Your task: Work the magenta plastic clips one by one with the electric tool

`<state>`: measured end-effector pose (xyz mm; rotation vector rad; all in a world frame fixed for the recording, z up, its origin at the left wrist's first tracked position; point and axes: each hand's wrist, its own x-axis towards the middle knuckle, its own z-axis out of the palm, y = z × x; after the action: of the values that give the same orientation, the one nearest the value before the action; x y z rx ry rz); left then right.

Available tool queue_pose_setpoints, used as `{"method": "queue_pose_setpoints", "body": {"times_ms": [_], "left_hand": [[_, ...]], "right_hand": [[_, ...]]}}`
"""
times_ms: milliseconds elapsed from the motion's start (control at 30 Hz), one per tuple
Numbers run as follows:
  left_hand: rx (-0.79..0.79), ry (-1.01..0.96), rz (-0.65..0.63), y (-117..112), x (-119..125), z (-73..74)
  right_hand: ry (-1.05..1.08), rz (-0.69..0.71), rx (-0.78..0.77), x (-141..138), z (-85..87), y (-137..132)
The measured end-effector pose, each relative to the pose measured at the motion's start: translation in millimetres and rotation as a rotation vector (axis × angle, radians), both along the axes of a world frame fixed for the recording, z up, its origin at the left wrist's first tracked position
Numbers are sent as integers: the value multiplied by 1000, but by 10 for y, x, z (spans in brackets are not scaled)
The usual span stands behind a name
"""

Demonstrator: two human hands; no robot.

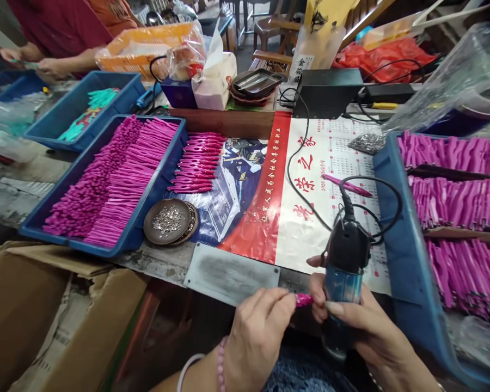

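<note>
My left hand [258, 326] pinches a small magenta plastic piece [303, 299] at the table's near edge. My right hand [365, 326] is wrapped round a black and blue corded power tool [346, 267] standing upright, its thumb and forefinger also touching the magenta piece. A loose magenta piece [347, 185] lies on the calendar sheet [330, 158] beyond the tool. A round dish [167, 220] of tiny silver screws sits to the left.
Blue trays of magenta pieces stand left [57, 215] and right [392, 228]; a row of magenta pieces [198, 163] lies between. Another blue tray [81, 103] holds teal pieces. A cardboard box [44, 316] is near left. Another person's hands [36, 60] work far left.
</note>
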<state>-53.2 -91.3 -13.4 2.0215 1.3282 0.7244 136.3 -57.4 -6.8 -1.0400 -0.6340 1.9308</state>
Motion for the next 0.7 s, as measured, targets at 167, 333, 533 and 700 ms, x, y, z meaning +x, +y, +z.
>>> {"method": "queue_pose_setpoints", "body": {"times_ms": [167,333,533,700], "left_hand": [[-205,-129,-25,39,-30,18],[-783,-407,45,104,-16,120],[-1016,-592,94,149,36,161],[-1104,-709,118,133,29,89]], "right_hand": [[-20,25,1,-2,-16,0],[15,79,2,20,-80,-15],[19,85,0,40,-140,-49],[-5,67,-5,22,-140,-32]]}}
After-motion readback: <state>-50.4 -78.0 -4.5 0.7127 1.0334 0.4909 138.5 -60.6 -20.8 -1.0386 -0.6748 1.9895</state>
